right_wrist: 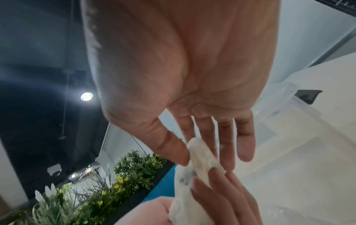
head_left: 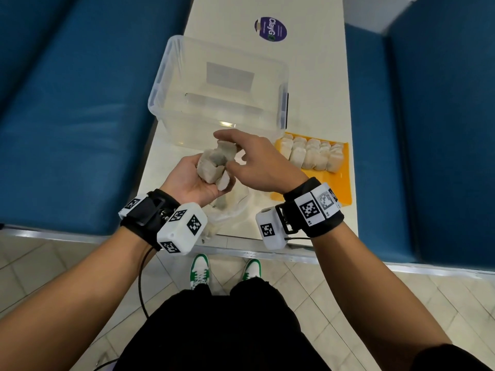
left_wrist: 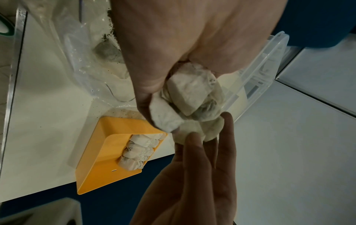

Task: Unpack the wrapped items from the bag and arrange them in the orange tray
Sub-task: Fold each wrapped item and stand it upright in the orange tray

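My left hand (head_left: 207,176) is palm up over the table's near end and grips a clump of white paper-wrapped items (head_left: 211,163). My right hand (head_left: 229,156) reaches in from the right. In the right wrist view its thumb and forefinger pinch one wrapped item (right_wrist: 200,152) at the top of the clump. The orange tray (head_left: 342,183) lies to the right with a row of wrapped items (head_left: 310,153) along its far side. Below my hands the clear plastic bag (head_left: 233,207) lies crumpled on the table, with one wrapped item (left_wrist: 105,51) still inside.
An open clear plastic box (head_left: 160,84) stands just beyond my hands. A round purple sticker (head_left: 270,29) is on the far part of the narrow white table (head_left: 321,89). Blue padded benches (head_left: 67,116) flank the table on both sides. Dark crumbs (left_wrist: 108,36) dot the bag.
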`<control>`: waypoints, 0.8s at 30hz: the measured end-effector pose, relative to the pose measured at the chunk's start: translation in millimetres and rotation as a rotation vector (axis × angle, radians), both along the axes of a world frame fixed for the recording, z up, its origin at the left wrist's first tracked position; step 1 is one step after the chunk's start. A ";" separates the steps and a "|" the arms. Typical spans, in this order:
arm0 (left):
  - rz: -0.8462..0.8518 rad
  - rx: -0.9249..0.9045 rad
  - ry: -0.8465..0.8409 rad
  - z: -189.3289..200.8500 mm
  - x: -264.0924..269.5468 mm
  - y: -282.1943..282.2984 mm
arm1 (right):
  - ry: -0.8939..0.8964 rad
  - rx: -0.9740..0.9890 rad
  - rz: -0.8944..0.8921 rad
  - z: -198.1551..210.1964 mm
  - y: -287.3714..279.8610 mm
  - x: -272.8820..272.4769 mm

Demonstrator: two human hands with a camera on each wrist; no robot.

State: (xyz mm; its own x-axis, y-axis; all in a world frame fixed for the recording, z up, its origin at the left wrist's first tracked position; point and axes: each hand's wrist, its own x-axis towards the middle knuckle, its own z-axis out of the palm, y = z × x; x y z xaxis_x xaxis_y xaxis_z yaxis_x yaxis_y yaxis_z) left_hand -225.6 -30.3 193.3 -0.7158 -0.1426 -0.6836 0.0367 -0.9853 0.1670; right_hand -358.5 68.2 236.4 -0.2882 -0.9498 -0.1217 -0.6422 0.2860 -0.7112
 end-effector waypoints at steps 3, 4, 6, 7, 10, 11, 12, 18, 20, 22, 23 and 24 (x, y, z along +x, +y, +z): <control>0.009 0.019 0.006 -2.1 -1.4 -0.9 | -0.034 -0.069 -0.040 -3.5 1.1 -6.5; 0.010 0.015 0.007 -2.6 -2.3 -1.1 | -0.033 -0.087 -0.054 -5.8 1.5 -8.2; -0.011 0.004 0.023 -3.1 -4.5 -0.4 | -0.037 -0.096 -0.078 -11.1 2.7 -11.0; -0.022 0.000 0.038 -2.1 -5.3 0.9 | -0.043 -0.091 -0.091 -13.6 3.6 -11.9; 0.006 0.039 0.066 -0.1 -7.7 5.2 | -0.028 -0.072 -0.115 -16.4 5.7 -14.9; 0.011 0.040 0.069 -0.1 -7.9 6.8 | -0.017 -0.062 -0.109 -15.7 6.3 -15.7; 0.006 0.029 0.084 1.5 -8.4 8.2 | -0.011 -0.050 -0.099 -14.7 7.0 -16.4; -0.011 -0.077 0.021 0.9 -12.0 7.2 | 0.031 -0.181 -0.117 -9.2 11.5 -14.1; -0.017 -0.141 -0.026 2.7 -13.3 8.6 | 0.090 -0.230 -0.106 -6.9 10.8 -8.7; -0.017 -0.192 -0.062 5.5 -14.8 10.0 | 0.143 -0.210 -0.043 -7.9 7.4 -0.1; -0.001 -0.183 -0.067 5.7 -15.4 10.6 | 0.185 -0.179 -0.007 -10.4 5.2 4.8; 0.014 -0.149 -0.058 7.0 -15.3 11.5 | 0.247 -0.142 0.021 -13.6 3.0 9.5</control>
State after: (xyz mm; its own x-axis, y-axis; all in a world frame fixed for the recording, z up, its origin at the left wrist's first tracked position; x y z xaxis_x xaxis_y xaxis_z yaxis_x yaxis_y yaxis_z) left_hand -240.9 -18.8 200.3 -0.6726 -0.2552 -0.6946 0.0364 -0.9489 0.3133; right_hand -349.0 71.2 222.8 -0.2728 -0.9583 0.0849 -0.8059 0.1794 -0.5642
